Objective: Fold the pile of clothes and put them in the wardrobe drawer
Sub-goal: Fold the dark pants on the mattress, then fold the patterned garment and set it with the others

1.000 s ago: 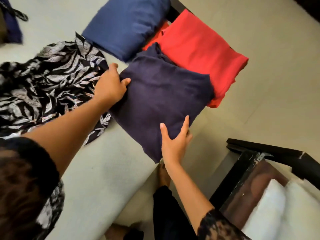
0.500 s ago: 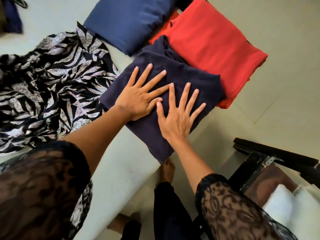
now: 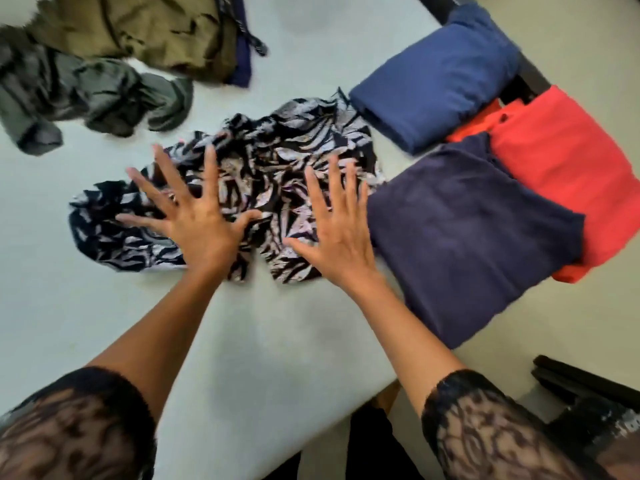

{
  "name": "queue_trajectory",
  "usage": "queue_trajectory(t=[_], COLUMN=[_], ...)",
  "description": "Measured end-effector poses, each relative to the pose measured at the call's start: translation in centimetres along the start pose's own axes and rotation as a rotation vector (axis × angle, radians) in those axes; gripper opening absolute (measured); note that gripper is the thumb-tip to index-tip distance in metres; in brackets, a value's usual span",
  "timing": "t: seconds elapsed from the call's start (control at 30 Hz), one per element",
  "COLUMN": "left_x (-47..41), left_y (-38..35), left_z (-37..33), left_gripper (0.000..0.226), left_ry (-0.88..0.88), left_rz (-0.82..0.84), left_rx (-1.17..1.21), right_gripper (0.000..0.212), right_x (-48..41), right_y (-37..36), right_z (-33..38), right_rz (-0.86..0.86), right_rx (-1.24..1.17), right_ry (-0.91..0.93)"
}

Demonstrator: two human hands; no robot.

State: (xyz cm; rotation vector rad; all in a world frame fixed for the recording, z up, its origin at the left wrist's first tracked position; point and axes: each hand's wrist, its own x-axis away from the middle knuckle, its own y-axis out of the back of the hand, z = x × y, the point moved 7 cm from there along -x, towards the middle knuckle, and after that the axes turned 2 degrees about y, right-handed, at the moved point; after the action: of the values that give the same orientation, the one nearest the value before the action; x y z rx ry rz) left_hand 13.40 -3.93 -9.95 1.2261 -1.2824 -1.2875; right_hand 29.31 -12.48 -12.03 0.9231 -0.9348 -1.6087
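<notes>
Both hands are over a crumpled black-and-white leaf-print garment (image 3: 263, 168), which lies unfolded near the middle of the pale bench (image 3: 259, 341). The left hand (image 3: 197, 223) is over the garment's left half, its fingers (image 3: 211, 168) straight and spread wide, holding nothing. The right hand (image 3: 341, 233) is over the garment's right edge, its fingers (image 3: 332, 181) likewise straight and spread, holding nothing. Motion blur prevents confirming whether the palms press the fabric or sit just above it. Just right of the right hand, a folded dark navy garment (image 3: 467, 237) lies at the bench's right edge, its lower corner overhanging. A folded red garment (image 3: 568, 174) lies against its far right side, partly tucked beneath it. A folded blue garment (image 3: 433, 84) lies beyond both, close to the print garment's upper right corner. At the far left, well apart from the folded items, an olive garment (image 3: 145, 29) and a grey garment (image 3: 86, 95) lie loose and unfolded, touching one another. Black lace sleeves (image 3: 485, 427) cover both upper forearms. A dark piece of furniture (image 3: 588, 393) stands on the floor at the lower right.
</notes>
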Motion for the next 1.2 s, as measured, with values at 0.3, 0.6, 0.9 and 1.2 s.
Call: queue_trajectory(t=[0.3,0.6,0.9,1.2], left_x=[-1.1,-0.9,-1.3,-2.2], left_y=[-5.1,8.6,36.9,52.3], left_z=[7.6,5.1,-2.2,-2.3], left_gripper=[0.054,0.027,0.039,0.046], left_ry=[0.011,-0.044,-0.472,-0.619], left_rz=[0.294,0.205,0.273,0.046], left_rx=[0.394,0.870,1.197,1.176], right_gripper=[0.044,0.082,0.113,0.016], right_x=[-2.8,2.1,-4.1,-6.4], right_y=[-9.0,-0.7,21.8,39.5], right_z=[5.2,8.9,12.3,14.6], right_rz=[0.377,0.171,-0.264,-0.346], right_rx=[-0.088,-0.511,-0.482,-1.007], right_ry=[-0.324,-0.474,-0.400,-0.686])
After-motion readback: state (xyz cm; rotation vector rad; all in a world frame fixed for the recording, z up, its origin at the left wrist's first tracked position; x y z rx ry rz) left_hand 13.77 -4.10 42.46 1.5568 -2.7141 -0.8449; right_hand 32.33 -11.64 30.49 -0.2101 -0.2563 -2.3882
